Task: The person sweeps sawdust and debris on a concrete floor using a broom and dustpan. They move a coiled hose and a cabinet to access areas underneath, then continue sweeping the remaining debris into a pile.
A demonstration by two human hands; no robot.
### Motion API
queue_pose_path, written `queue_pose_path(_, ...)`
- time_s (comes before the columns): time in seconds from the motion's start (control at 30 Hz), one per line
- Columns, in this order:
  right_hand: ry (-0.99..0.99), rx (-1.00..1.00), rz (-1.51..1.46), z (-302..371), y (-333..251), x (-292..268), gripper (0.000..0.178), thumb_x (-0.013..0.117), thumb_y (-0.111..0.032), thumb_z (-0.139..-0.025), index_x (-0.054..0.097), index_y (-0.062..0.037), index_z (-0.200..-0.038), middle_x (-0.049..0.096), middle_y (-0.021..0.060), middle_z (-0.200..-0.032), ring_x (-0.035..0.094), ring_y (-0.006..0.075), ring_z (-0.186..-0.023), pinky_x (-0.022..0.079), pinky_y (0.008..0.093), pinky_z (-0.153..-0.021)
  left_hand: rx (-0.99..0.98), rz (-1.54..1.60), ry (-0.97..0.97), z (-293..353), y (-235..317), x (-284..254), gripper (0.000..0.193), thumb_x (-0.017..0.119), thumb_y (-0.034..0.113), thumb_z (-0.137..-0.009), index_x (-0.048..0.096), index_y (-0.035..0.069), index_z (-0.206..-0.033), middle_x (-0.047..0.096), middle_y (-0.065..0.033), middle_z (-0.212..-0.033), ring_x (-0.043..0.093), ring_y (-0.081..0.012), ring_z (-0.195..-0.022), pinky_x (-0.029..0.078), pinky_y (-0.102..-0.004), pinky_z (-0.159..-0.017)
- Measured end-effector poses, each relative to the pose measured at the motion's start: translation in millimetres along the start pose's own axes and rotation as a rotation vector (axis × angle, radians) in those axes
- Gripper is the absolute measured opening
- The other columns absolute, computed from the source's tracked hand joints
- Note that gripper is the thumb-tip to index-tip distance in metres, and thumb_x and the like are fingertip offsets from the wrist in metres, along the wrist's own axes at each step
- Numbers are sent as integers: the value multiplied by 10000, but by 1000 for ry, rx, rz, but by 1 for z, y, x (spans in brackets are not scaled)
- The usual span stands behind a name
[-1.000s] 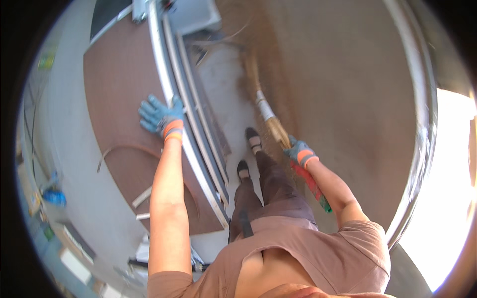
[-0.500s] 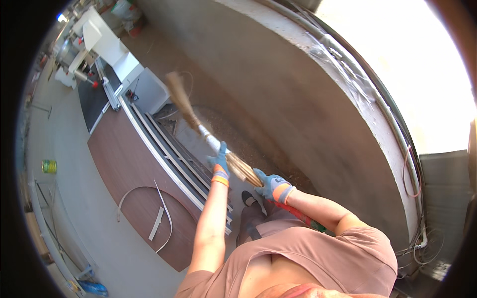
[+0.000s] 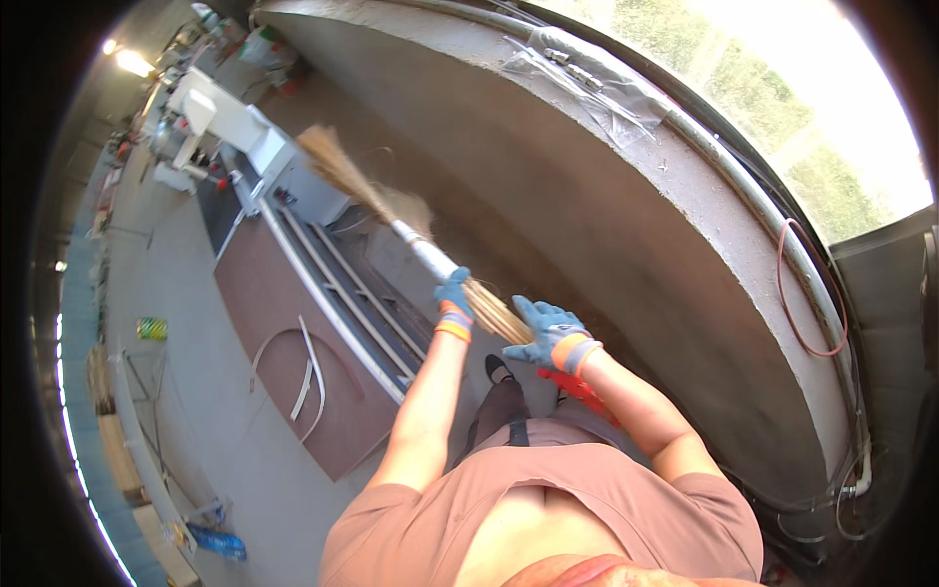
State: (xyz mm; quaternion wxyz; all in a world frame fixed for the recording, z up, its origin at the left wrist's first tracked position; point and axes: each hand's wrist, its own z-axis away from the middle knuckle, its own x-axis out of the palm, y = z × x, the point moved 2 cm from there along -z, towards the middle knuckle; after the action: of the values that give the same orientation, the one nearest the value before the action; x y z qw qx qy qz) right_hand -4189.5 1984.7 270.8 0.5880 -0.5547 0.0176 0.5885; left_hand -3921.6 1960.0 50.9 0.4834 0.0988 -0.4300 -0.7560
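Note:
A straw broom (image 3: pixel 426 256) with a white-wrapped middle slants from my hands up to the far left, its fanned bristles a little blurred. My left hand (image 3: pixel 454 295), in a blue-grey glove with an orange cuff, is closed round it just below the white wrap. At the near end of the straw is my right hand (image 3: pixel 548 333), gloved alike. Its fingers are stretched and spread, against or very close to the straw ends. Something red (image 3: pixel 579 393) shows below my right wrist, partly hidden by the forearm; its kind cannot be made out.
To my left stands a machine table with a brown board (image 3: pixel 284 323) bearing curved strips. A white machine head (image 3: pixel 220 112) is beyond it. A low wall (image 3: pixel 548 186) with pipes and plastic wrapping runs along my right. A green-yellow roll (image 3: pixel 152 329) sits far left.
My view has shifted, bringing more of the window and wall top into sight. The right hand's fingers have spread from the broom's near end; the left keeps its grip.

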Motion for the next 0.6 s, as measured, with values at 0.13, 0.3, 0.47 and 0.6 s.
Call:
queue_pose_path(0.13,-94,121,-53,41,68,21,1076,750,-625,-762,289,-117,-1591,519,234,-1438,524,408,-1320,422,470,-1096,92,-108,168,93,-76,50,489,845,145,-687,589,-37,-1061,662,-143,-967,656,-278,-815,551,-433,-759)
queue_pose_path(0.3,-215,215,-325,79,91,47,1084,780,-534,-751,276,-79,-1595,508,257,-1484,494,374,-1384,401,396,-1122,12,-64,122,146,-103,33,564,861,142,-690,574,6,-1155,657,-114,-1024,650,-264,-882,541,-427,-820)
queue_pose_path(0.47,-227,163,-781,96,84,80,446,733,-185,-818,593,-90,-1230,660,53,-817,613,137,-611,514,319,-571,51,-25,-123,162,-89,10,431,852,255,-815,611,37,-1099,668,-100,-939,668,-269,-811,581,-416,-774)
queue_pose_path(0.6,-128,216,-791,120,50,76,383,675,-177,-798,628,-55,-1158,677,82,-837,651,171,-652,534,349,-612,-209,284,-361,162,-64,-26,755,683,681,-857,573,111,-1340,644,-98,-1215,608,-293,-1122,488,-464,-1026)
